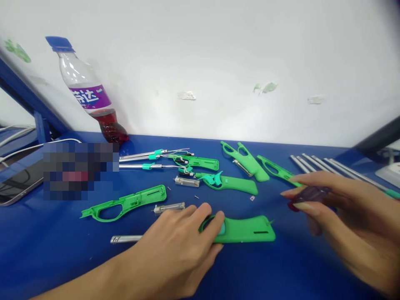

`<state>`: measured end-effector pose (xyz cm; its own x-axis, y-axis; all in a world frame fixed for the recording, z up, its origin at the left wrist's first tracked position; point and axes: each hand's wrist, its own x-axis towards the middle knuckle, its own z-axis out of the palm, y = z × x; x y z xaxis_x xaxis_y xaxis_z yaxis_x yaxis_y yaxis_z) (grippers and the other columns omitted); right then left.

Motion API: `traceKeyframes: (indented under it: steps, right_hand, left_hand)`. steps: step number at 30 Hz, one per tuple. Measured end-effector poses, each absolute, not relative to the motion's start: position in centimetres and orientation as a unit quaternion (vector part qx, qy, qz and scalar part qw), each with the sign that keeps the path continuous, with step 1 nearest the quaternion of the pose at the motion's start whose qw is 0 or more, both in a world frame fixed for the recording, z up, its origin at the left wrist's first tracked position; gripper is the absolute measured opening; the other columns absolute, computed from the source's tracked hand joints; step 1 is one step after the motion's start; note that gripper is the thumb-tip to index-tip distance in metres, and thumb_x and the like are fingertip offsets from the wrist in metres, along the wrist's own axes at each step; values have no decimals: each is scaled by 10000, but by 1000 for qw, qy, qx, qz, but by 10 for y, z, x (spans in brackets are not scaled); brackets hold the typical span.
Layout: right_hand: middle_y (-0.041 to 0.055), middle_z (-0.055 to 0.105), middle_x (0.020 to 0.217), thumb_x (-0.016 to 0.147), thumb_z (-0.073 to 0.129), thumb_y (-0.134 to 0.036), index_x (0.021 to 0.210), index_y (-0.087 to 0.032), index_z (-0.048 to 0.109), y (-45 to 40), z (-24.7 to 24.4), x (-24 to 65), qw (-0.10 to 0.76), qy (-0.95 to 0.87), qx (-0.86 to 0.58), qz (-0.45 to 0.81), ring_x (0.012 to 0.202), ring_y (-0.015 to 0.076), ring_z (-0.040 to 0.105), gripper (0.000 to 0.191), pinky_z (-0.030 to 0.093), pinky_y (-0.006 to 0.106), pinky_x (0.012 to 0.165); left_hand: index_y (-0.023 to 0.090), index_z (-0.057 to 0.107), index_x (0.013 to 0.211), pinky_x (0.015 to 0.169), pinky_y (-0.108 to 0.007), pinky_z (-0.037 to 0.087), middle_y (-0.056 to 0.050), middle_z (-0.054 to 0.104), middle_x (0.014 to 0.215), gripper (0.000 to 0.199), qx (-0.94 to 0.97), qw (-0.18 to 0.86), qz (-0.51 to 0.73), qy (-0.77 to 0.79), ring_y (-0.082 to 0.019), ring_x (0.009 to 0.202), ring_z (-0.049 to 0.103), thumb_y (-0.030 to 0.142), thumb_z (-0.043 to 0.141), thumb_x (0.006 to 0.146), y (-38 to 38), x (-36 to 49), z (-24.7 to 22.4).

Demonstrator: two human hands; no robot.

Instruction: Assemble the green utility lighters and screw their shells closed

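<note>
My left hand (pixel 190 246) is closed round a green utility lighter (pixel 246 229) that lies on its side on the blue table. The lighter's silver tube (pixel 125 238) sticks out to the left, and its handle end points right. In my right hand (pixel 337 216), thumb and fingers pinch what looks like a small screwdriver (pixel 312 194) with a dark translucent handle and a red collar. It is held above the table, right of the lighter and apart from it; its thin shaft is too blurred to follow. Behind my left hand lies a clear gas tank (pixel 170 208), partly covered by the fingers.
Green shell halves (pixel 137 201) (pixel 239 184) lie about the table (pixel 62 250). Silver tubes with wires (pixel 140 166), another clear tank (pixel 186 181) and small screws (pixel 196 197) are near the middle. Bare tubes (pixel 340 166) lie right. A drink bottle (pixel 90 96) leans against the wall; a phone (pixel 21 179) is left.
</note>
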<state>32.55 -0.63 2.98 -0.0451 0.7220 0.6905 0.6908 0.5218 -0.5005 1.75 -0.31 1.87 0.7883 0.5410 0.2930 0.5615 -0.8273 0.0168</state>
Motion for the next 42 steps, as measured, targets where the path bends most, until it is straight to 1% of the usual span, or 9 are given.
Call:
traceKeyframes:
  steps: [6,14,18,23,28,33,37,39,42]
  right_hand:
    - [-45,828,860,976,850,-306,1196,-359,803,-9,43,316,492,-742,-456,-11,627,172,756,231,637,302,636]
    - [-50,772,803,947,866,-296,1135,-319,800,-2,55,315,564,-665,-490,-4,557,121,667,200,534,267,475]
    - [-21,791,816,929,875,-248,1057,-276,756,4,56,313,606,-622,-488,91,500,121,626,177,495,229,376]
    - [14,863,909,906,925,-383,938,-253,740,9,42,310,514,-673,-491,204,473,134,672,229,567,238,409]
    - [-25,856,889,990,857,-437,1016,-275,782,11,24,311,369,-774,-499,126,544,142,706,180,578,260,514]
    - [13,862,1048,1043,779,-330,1030,-290,801,12,25,313,364,-808,-457,79,991,249,811,47,648,383,882]
    - [22,838,1193,1141,609,-462,1180,-298,757,3,38,312,341,-854,-370,134,1116,182,804,225,625,289,992]
    - [25,810,1274,1070,705,-600,1257,-318,719,-4,41,310,305,-878,-330,167,1146,173,805,339,612,248,1022]
    - [15,765,1298,990,831,-568,1373,-371,651,-13,37,305,253,-891,-335,172,1152,164,803,467,619,237,1012]
  left_hand:
    - [111,601,1453,654,-428,699,-127,771,1154,365,-942,54,-165,-288,-299,915,830,240,441,1151,-2,17,17]
    - [124,620,1415,635,-442,693,-138,799,1145,388,-938,88,-198,-272,-316,901,845,227,325,1185,0,20,13]
    - [123,626,1401,591,-426,683,-134,814,1129,399,-937,87,-199,-273,-315,902,856,230,300,1197,1,22,16]
    - [137,644,1364,550,-414,675,-109,828,1096,413,-935,89,-211,-269,-298,891,864,236,275,1207,-1,24,20]
    - [150,639,1353,547,-393,670,-97,830,1074,427,-936,84,-216,-265,-277,880,863,252,247,1216,-1,25,22]
    - [176,609,1376,583,-391,677,-77,834,1097,387,-935,85,-233,-253,-257,875,860,253,261,1227,0,23,20]
    - [197,615,1368,711,-389,687,-54,844,1138,342,-925,101,-268,-248,-225,904,854,272,308,1238,-1,22,17]
    - [227,629,1336,767,-382,669,-30,852,1144,336,-918,114,-279,-257,-208,906,845,284,310,1243,-1,21,17]
    - [256,655,1285,858,-357,609,2,861,1154,311,-905,132,-307,-264,-182,917,826,285,347,1246,-1,17,15]
